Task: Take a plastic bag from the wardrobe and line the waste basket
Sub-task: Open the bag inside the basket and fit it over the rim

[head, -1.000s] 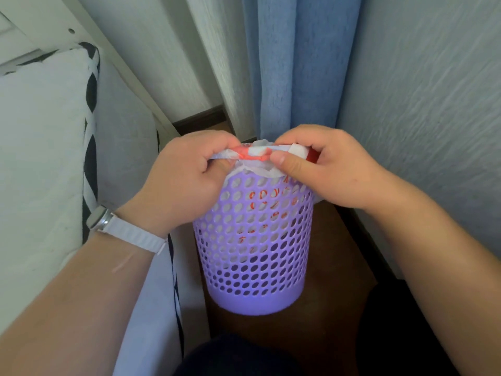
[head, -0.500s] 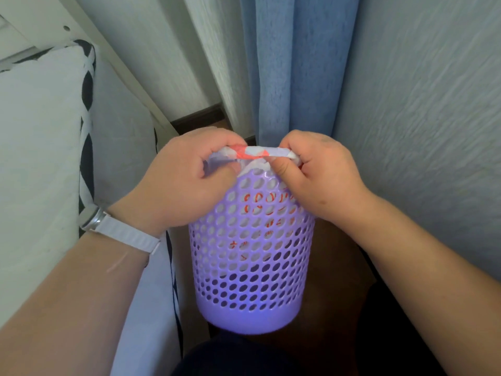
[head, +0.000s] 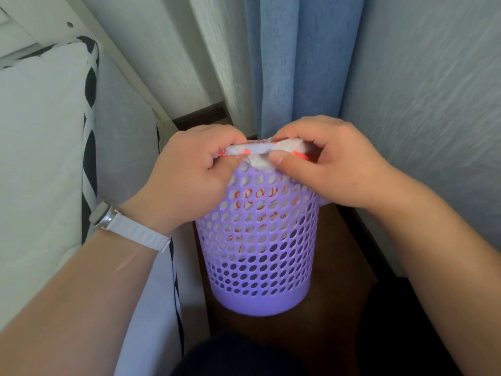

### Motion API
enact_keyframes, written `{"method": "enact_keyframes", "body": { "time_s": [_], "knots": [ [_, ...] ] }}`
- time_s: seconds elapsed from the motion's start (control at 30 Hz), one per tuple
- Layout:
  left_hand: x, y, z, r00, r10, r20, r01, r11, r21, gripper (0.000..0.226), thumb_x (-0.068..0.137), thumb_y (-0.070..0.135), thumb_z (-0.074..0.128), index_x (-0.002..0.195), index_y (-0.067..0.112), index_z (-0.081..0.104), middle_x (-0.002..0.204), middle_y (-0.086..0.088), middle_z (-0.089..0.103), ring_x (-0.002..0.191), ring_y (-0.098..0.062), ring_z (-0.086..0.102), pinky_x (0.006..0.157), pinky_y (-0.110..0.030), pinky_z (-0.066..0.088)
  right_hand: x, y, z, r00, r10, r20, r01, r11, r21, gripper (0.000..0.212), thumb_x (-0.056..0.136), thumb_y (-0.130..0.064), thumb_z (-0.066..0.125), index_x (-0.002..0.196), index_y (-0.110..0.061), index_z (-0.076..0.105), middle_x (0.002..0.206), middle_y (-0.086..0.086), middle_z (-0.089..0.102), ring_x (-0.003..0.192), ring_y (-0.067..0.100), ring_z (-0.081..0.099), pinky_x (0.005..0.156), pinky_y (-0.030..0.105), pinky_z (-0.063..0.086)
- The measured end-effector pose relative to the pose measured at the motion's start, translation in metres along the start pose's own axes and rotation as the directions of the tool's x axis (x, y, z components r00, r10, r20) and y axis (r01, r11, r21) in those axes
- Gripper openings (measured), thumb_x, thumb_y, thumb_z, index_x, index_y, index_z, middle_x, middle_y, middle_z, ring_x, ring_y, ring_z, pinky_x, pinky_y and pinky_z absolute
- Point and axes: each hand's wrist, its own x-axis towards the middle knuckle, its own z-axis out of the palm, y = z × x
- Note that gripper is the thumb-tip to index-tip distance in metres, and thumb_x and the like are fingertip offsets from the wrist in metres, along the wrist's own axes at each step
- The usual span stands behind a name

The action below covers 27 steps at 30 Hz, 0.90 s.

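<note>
At the far left a white cushion (head: 40, 131) with black trim is lying against the frame, and a white-strapped wristwatch (head: 104, 217) is sitting on the left wrist. The left hand (head: 189, 180) is pinching the edge of the plastic bag (head: 257, 148), fingers curled over it and thumb tucked beneath. The bag's body is hanging inside the purple waste basket (head: 257, 253), its red print showing through the upper holes. The right hand (head: 333, 164) is gripping the same edge, thumb pressing on the white film.

Half a second ago the hands were almost knuckle to knuckle. Now the right one is drawing off to the right, baring a longer strip of hem and a red band under its fingers. The mouth seems to be opening for the rim, though no cuff is folded over yet.

Both hands are hiding the basket's rim. The lower holes are looking dark, so how deep the bag reaches is unclear.
</note>
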Motion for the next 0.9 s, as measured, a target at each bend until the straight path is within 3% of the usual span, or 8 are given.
{"method": "enact_keyframes", "body": {
  "time_s": [0.17,0.3,0.43,0.6,0.67,0.77,0.9],
  "knots": [
    [-0.002,0.001,-0.001,0.997,-0.062,-0.037,0.06,0.997,-0.045,0.017,0.09,0.022,0.051,0.081,0.014,0.063,0.065,0.002,0.054,0.064,-0.008,0.048,0.056,-0.016,0.033,-0.001,0.003,-0.008,0.991,0.136,0.003,-0.136,0.989,0.058,0.039,0.082,-0.057,0.059,0.087,-0.019,0.068,0.078,-0.003,0.066,0.075,0.014,0.06,0.067,0.038,0.049],
    [-0.002,0.001,0.0,0.995,-0.092,-0.034,0.09,0.994,-0.069,0.017,0.09,0.025,0.05,0.082,0.016,0.062,0.065,0.005,0.053,0.061,-0.003,0.046,0.055,-0.012,0.032,-0.001,0.002,-0.001,0.984,0.165,-0.059,-0.163,0.986,0.04,0.037,0.081,-0.049,0.065,0.078,-0.012,0.063,0.067,0.0,0.058,0.064,0.014,0.05,0.059,0.033,0.042],
    [-0.002,0.0,-0.002,0.996,-0.089,0.002,0.089,0.991,-0.095,0.017,0.092,0.024,0.051,0.086,0.014,0.064,0.069,0.0,0.056,0.065,-0.014,0.05,0.06,-0.025,0.039,-0.004,0.0,0.005,0.981,0.141,-0.13,-0.14,0.99,0.013,0.032,0.083,-0.044,0.058,0.078,-0.013,0.061,0.066,-0.005,0.055,0.067,0.012,0.049,0.062,0.034,0.04],
    [0.001,0.007,0.0,0.991,0.116,0.061,-0.12,0.989,0.082,0.034,0.09,0.035,0.053,0.114,0.015,0.066,0.097,-0.001,0.067,0.09,-0.024,0.062,0.082,-0.042,0.047,-0.006,0.0,0.018,0.985,0.074,-0.155,-0.094,0.988,-0.126,0.035,0.084,-0.046,0.048,0.077,-0.013,0.058,0.067,-0.004,0.054,0.069,0.024,0.054,0.063,0.04,0.045],
    [0.001,0.008,0.004,0.985,0.154,0.083,-0.165,0.974,0.156,0.03,0.091,0.034,0.052,0.114,0.02,0.066,0.096,0.004,0.067,0.089,-0.024,0.063,0.08,-0.046,0.047,-0.008,0.0,0.023,0.99,0.035,-0.137,-0.056,0.986,-0.156,0.036,0.085,-0.045,0.048,0.073,-0.012,0.054,0.065,-0.002,0.055,0.066,0.025,0.052,0.061,0.04,0.043],
    [-0.001,0.006,0.007,0.984,0.158,0.076,-0.168,0.975,0.145,0.022,0.09,0.03,0.051,0.105,0.023,0.065,0.086,0.016,0.056,0.083,-0.022,0.062,0.074,-0.043,0.047,-0.006,-0.001,0.026,0.996,0.018,-0.082,-0.029,0.99,-0.138,0.025,0.084,-0.045,0.052,0.07,-0.026,0.044,0.059,-0.015,0.042,0.063,0.011,0.04,0.06,0.031,0.031],
    [0.001,0.003,0.007,0.988,0.142,0.055,-0.148,0.981,0.129,0.015,0.09,0.024,0.051,0.097,0.022,0.064,0.08,0.017,0.052,0.078,-0.022,0.06,0.069,-0.042,0.048,-0.004,-0.002,0.01,0.998,0.049,0.038,-0.051,0.997,0.053,0.028,0.084,-0.046,0.057,0.089,-0.02,0.068,0.077,-0.011,0.063,0.074,0.008,0.055,0.069,0.027,0.044]
  ]
}}
